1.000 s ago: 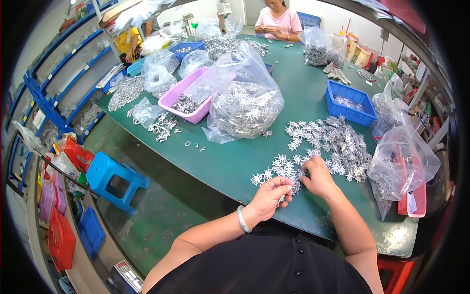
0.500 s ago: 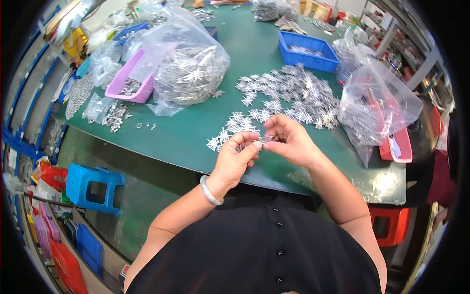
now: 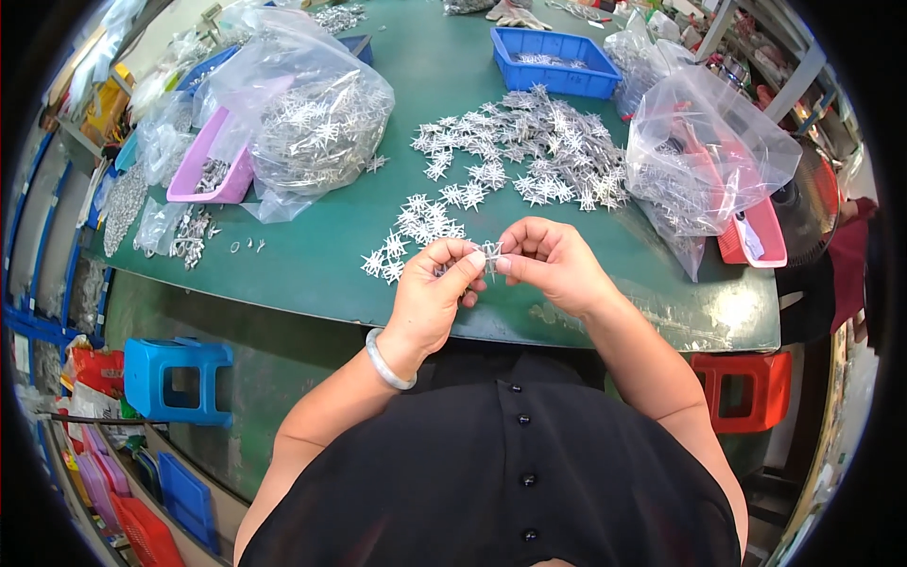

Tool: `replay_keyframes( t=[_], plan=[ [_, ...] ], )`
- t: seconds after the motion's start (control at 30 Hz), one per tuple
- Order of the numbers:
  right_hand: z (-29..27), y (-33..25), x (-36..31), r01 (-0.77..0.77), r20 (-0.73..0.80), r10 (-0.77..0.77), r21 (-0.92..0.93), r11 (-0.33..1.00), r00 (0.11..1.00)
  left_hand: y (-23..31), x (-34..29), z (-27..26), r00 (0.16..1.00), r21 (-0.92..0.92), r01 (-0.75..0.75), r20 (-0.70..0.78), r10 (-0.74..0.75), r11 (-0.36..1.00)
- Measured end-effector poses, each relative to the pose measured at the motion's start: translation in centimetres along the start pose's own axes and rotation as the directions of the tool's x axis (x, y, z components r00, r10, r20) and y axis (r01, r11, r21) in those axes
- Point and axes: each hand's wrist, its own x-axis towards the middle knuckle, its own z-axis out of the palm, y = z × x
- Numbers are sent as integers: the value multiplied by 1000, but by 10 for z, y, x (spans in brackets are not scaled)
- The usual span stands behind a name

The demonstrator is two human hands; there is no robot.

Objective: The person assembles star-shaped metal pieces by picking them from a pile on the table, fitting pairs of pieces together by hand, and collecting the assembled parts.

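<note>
A small silver spiky metal piece (image 3: 490,253) is pinched between both hands just above the near part of the table. My left hand (image 3: 433,288), with a pale bangle at its wrist, grips the piece's left side with thumb and fingers. From the right, my right hand (image 3: 556,265) holds its other side between thumb and forefinger. Just beyond the hands lies a small cluster of spiky metal pieces (image 3: 425,222), flat on the green table (image 3: 312,274). A larger heap of the same pieces (image 3: 557,142) spreads farther back. Fingers partly hide the held piece.
At left, a large clear bag of spiky pieces (image 3: 321,128) stands beside a purple bin (image 3: 231,180). A blue tray (image 3: 557,80) sits behind the heap. Another clear bag (image 3: 699,161) and a pink bin (image 3: 761,236) are at right. Stools, blue (image 3: 177,378) and red (image 3: 746,387), stand below.
The view has shifted, so the table's contents appear farther left and higher. The held piece has turned between my fingers, its spikes now showing more upright. Both hands still grip it.
</note>
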Motion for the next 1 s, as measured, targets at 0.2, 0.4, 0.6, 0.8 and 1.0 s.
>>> replay_keyframes(
  t=[0.2,0.4,0.6,0.8,1.0],
  plan=[
    [1,7,-5,106,-116,-120,-117,987,986,-2,1,5,999,10,-49,-10,50,999],
    [1,12,-8,505,-37,-627,-556,660,778,-3,1,6,995,23,-102,5,102,995],
    [2,14,-9,572,62,-778,-714,403,626,-4,0,8,989,16,-149,15,149,989],
    [4,10,-9,569,267,-844,-820,54,465,-2,-3,6,985,-12,-165,42,166,986],
    [6,13,-7,570,354,-849,-818,-78,392,-2,-4,1,982,-24,-178,54,179,984]
  ],
)
